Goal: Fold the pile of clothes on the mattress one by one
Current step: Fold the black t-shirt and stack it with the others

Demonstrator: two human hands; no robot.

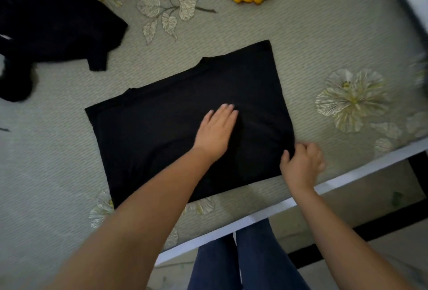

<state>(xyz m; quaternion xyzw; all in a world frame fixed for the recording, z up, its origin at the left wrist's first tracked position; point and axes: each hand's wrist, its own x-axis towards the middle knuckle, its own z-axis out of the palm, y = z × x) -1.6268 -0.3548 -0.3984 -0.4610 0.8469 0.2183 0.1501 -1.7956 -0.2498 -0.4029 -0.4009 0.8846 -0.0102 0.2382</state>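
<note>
Two hands at work at frame centre: left hand (216, 131) spread flat on black shirt (185, 118), right hand (301, 164) pinching its lower-right corner, best folded over slowly, edges matched.

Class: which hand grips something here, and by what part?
The right hand pinches the black garment at its near right corner; the left hand only presses flat on it.

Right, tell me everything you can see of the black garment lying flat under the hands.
The black garment lies flat on the mattress, partly folded into a rough rectangle set at an angle. It looks like thin, soft, plain knit; a notched layered edge runs along its far side. The left hand rests flat, fingers spread, on its middle. The right hand has a grip on its near right corner, beside the mattress edge. Faint creases run between the two hands.
</note>
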